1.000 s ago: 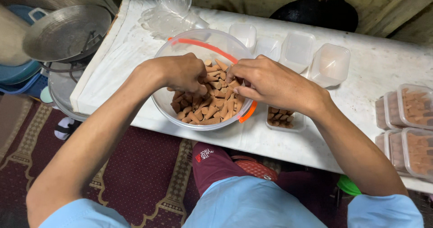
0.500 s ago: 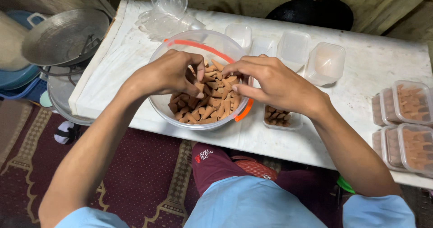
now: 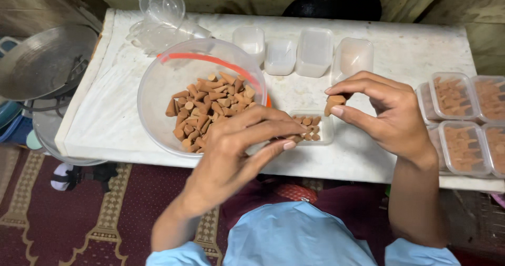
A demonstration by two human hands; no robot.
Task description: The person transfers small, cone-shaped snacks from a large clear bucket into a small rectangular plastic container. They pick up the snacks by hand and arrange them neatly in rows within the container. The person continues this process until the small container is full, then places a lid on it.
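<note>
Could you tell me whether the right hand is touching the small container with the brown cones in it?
Apart. The head view shows the right hand raised beside the small clear container, pinching one brown cone, with bare white tabletop between them.

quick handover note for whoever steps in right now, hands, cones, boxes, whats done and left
Left hand: fingers pinched over the small clear box, which is partly filled with cones.
Right hand: grip on a few brown cones, above that box.
Big clear bowl holds the loose cones.
Done: closed filled boxes at the right.
Left: four empty boxes behind.
</note>
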